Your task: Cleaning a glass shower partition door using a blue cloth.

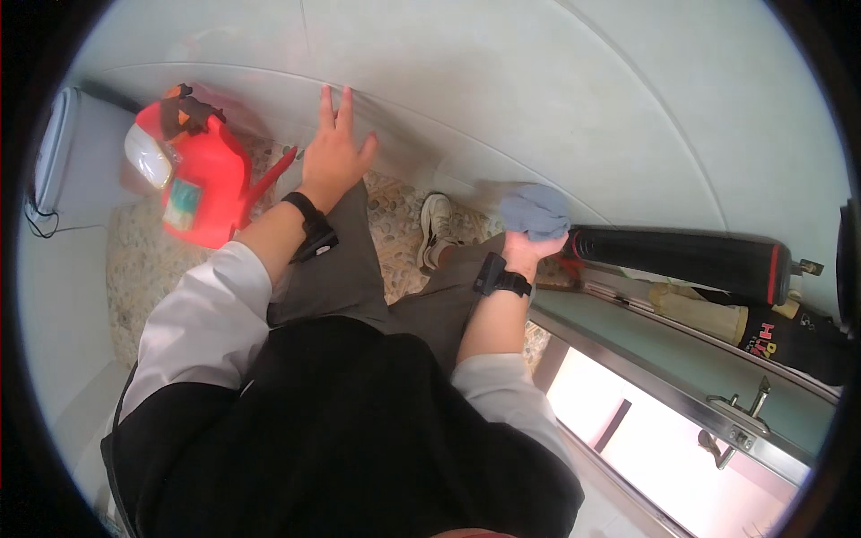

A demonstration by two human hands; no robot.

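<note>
My right hand (535, 247) is closed round a bunched grey-blue cloth (535, 212), holding it up against the pale wall (502, 81). Most of the fingers are hidden by the cloth. To the left, my left hand (335, 154) is raised at the same wall with nothing in it. Two of its fingers stretch out straight and the thumb stands apart; the fingertips are at the wall, though I cannot tell whether they touch it. Each wrist wears a black strap with a small dark device.
A red plastic seat-like piece (220, 175) on the left bears a teal-and-white packet (183, 204) and a dark-orange bundle (186, 115). Beside it stands a white appliance (81, 157) with a cable. At right are a long black case (677, 263) and a metal-framed door (682, 403).
</note>
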